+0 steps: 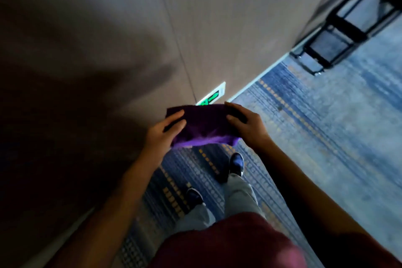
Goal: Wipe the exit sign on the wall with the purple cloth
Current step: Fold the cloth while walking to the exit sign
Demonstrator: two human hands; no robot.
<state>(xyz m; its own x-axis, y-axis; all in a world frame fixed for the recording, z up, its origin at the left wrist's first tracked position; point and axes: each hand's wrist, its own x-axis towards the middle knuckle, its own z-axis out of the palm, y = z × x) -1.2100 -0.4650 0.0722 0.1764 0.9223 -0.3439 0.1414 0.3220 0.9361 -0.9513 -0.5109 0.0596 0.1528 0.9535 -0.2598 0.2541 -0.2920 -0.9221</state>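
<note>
One purple cloth (204, 124), held stretched between two hands in front of the body. Left hand (165, 130) grips the cloth's left end, thumb on top, fingers curled under the fabric. Right hand (245, 123) pinches the right end, thumb on top, fingers wrapped round the edge. Both grips pressed onto the cloth, not spread.

One exit sign (212, 98), glowing green, low on the wall (108, 39) just above the floor line; it sits just beyond the grips, its lower part hidden behind the cloth's far edge. Cloth not touching the sign as far as visible.

Below the hands: two dark shoes, left shoe (194, 196) and right shoe (237, 163), on blue patterned carpet (326, 137). One black metal frame (343, 28) far right of the right grip, by the wall.
</note>
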